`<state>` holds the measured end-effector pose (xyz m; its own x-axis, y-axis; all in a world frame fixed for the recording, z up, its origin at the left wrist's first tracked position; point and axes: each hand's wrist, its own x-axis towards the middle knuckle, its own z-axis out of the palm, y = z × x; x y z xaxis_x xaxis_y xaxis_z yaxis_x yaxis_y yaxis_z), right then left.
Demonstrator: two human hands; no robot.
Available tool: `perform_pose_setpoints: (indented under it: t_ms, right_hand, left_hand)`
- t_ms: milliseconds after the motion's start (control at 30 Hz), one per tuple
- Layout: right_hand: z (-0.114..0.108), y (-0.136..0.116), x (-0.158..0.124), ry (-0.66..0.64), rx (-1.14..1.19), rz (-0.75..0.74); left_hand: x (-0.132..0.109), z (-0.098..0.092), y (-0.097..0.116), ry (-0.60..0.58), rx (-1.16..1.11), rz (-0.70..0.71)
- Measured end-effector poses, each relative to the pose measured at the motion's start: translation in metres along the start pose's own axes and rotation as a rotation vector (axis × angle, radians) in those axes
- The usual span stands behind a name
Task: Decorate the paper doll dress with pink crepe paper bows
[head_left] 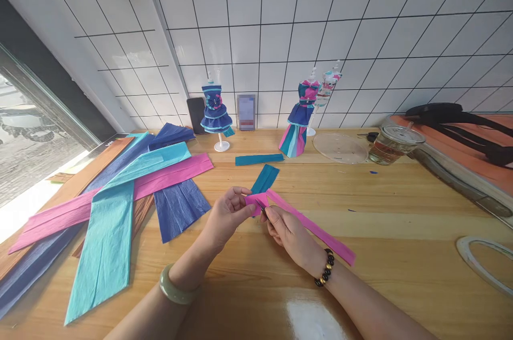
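My left hand [229, 213] pinches the near end of a narrow pink crepe-paper strip [316, 229] above the wooden table [401, 233]. My right hand [289, 232] is closed on a small dark tool I cannot make out, held against the same end of the strip. The strip trails off to the right, past my right wrist. A teal paper piece [265, 178] lies just beyond my hands, and another teal strip [258, 159] lies farther back.
Long sheets of pink [120, 193], turquoise [108, 233] and blue crepe paper [180, 206] fan across the left. Two small mannequins in paper dresses [216, 113] [300, 121] stand by the tiled wall. A clear plate [340, 147], a lidded cup [395, 145] and a white ring [483, 260] are at right.
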<state>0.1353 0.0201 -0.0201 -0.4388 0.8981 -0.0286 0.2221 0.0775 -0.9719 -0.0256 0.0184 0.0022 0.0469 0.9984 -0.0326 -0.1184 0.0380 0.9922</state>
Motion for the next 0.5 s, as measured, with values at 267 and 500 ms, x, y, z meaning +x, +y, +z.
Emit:
perform_pose_setpoints:
  t_ms: [267,500]
  right_hand:
    - [-0.0002,0.0001,0.0007,-0.006,-0.014,-0.001]
    - [0.0002,0.0017,0.0005,0.005,-0.031,-0.009]
  left_hand:
    - [-0.0001,-0.0002,0.0005,0.024,0.004,-0.008]
    - [0.0011,-0.0021,-0.0038,0.018,-0.002,-0.001]
